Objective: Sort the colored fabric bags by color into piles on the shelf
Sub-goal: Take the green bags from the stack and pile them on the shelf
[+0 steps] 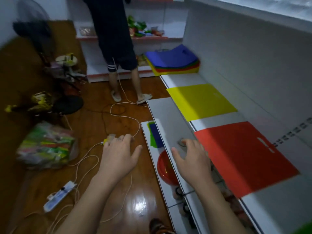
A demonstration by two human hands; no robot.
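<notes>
2 piles are started on the shelf (pixel 184 78): red bag (pixel 243 154) at the near end, yellow bag (pixel 200 100) mid-shelf, kept apart so colors stay separate. The mixed stack (pixel 172 62) waits at the far end. Left hand (pixel 118 152) and right hand (pixel 190 159): each grip is open, nothing held, likely free for the next bag.

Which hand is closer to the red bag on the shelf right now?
Right. The right hand hovers beside the red bag's near edge; the left hand is farther off, over the floor.
</notes>
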